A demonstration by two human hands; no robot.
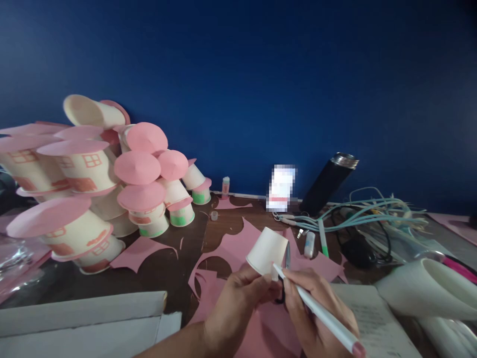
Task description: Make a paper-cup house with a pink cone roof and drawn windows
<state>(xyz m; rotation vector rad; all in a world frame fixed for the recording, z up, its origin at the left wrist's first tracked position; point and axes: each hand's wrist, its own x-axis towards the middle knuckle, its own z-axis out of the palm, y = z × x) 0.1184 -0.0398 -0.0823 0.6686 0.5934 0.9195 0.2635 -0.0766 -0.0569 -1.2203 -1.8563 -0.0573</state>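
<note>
My left hand [238, 303] grips a plain white paper cup [269, 249] near its rim, with the cup tilted upside down. Between the fingers of my right hand [320, 306] is a white marker [324, 315] with a pinkish end, and its tip rests at or very near the cup's side by the rim. A small reddish mark shows near the tip. Scissors [287, 254], partly hidden behind the cup, lie on the cut pink paper [238, 243] under my hands.
At left stand stacked paper cups [89, 169] with pink cone roofs and drawn windows. Behind are a glowing phone [281, 189] and a leaning black bottle [328, 181]. To the right lie tangled cables [357, 211], a notebook [376, 318] and more white cups [406, 288]. A cardboard box [85, 308] sits front left.
</note>
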